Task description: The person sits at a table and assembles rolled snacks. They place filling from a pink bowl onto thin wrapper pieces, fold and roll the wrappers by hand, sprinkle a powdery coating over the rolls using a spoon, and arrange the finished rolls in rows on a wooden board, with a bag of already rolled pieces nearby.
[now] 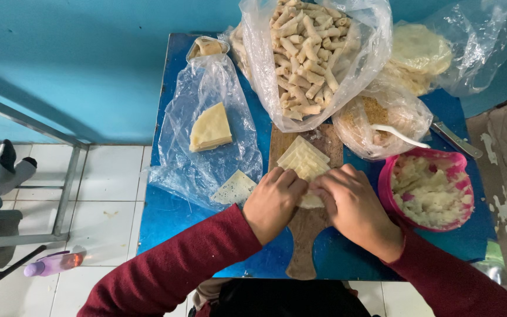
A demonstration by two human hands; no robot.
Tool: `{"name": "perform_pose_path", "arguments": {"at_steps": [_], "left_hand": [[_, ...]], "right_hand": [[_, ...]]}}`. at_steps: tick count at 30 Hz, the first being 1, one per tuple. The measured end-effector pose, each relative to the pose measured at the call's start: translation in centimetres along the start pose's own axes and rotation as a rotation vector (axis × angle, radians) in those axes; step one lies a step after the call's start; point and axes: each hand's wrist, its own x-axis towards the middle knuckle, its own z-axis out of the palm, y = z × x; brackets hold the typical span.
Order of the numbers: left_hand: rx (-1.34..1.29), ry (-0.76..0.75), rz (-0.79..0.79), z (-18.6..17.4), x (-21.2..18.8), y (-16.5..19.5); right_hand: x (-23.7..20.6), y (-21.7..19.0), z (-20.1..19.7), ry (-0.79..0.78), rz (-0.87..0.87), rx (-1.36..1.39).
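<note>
Pale pastry sheet [303,161] lies on the wooden board [306,235] in the middle of the blue tabletop [165,217], and both hands are curled over its near edge — the left hand [273,202] and right hand [353,208] have their fingers bent down onto the wrapper, pinching and folding it, so what lies under them is hidden. Thin dough like this could tear if pulled too tight, and any filling inside might squeeze out at the ends; a loose fold would likely open again.

Counted: one board, one pink bowl [462,161] of mashed filling, one big bag of finished rolls [306,53] — too many rolls to count — one bag of round wrappers [421,50], one bag of crumbs with a white spoon [397,134], one folded wedge of wrappers [210,126], and one cut piece [235,189] on plastic.
</note>
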Motion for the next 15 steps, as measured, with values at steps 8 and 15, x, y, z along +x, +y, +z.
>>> {"name": "perform_pose_path", "arguments": {"at_steps": [8,15], "left_hand": [[-0.034,-0.006,-0.017,-0.3,0.2,-0.6],[0.032,-0.004,0.017,-0.5,0.3,-0.8]], "right_hand": [[-0.2,0.1,0.3,0.017,0.059,-0.095],[0.3,0.9,0.5,0.038,0.069,0.026]]}}
